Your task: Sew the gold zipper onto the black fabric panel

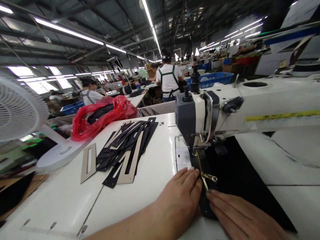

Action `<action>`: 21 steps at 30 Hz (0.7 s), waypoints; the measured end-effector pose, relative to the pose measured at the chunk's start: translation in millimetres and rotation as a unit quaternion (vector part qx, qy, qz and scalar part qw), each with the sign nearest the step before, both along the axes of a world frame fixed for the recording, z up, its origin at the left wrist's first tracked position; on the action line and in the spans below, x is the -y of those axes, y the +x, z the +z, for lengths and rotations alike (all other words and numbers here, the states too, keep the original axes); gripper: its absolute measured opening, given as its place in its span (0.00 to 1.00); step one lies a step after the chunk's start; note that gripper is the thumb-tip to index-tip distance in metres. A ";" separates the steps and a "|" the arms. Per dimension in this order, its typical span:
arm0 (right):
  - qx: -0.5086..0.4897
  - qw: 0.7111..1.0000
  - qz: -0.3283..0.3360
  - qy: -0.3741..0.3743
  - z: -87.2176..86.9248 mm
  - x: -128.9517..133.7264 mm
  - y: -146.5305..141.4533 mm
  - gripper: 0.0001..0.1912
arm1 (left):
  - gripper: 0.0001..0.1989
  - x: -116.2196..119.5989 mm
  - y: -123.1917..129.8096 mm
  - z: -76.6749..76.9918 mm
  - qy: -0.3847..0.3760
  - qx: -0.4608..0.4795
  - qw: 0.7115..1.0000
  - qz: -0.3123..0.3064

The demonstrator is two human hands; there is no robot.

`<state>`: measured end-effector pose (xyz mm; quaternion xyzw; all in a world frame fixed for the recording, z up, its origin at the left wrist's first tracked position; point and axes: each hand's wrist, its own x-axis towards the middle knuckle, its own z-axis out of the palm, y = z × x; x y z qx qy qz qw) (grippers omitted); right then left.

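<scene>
Both hands, left hand (181,200) and right hand (240,213), lie spread flat, pinching nothing, pressing black fabric (240,180) beside the zipper (203,173); uneven pressure could skew the seam under the sewing machine (200,116).

The sewing machine (225,110) blocks the way ahead: its head hangs low over the black fabric (240,173), and its long arm spans the right side of the bench (62,200), leaving only a narrow gap beneath. The left hand (180,196) and right hand (240,213) lie flat just before the needle area, either side of the gold zipper (203,175). Left of the machine the bench top lies open up to a spread of black and tan cut pieces (125,150). Beyond these, a red plastic bag (100,115) and a white fan (22,113) close off the far left.
</scene>
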<state>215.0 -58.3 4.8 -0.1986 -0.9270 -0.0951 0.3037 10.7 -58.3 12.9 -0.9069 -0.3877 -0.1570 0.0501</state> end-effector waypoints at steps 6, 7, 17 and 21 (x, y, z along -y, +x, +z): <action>-0.009 1.000 -0.011 -0.007 0.6 -9.8 -5.0 0.20 | 0.19 -8.4 -3.6 3.1 -0.039 0.002 0.999 -0.012; -0.010 1.000 -0.016 -0.001 0.6 -11.8 -6.5 0.20 | 0.19 -10.2 -4.2 3.3 -0.041 0.003 0.999 -0.013; -0.066 0.997 -0.036 0.007 -4.5 -31.1 -17.4 0.21 | 0.21 -32.6 -6.1 5.6 -0.048 0.003 0.999 -0.017; -0.072 0.996 -0.048 -0.002 3.3 -30.6 -18.5 0.20 | 0.21 -34.3 -6.7 5.4 -0.058 -0.007 0.998 -0.025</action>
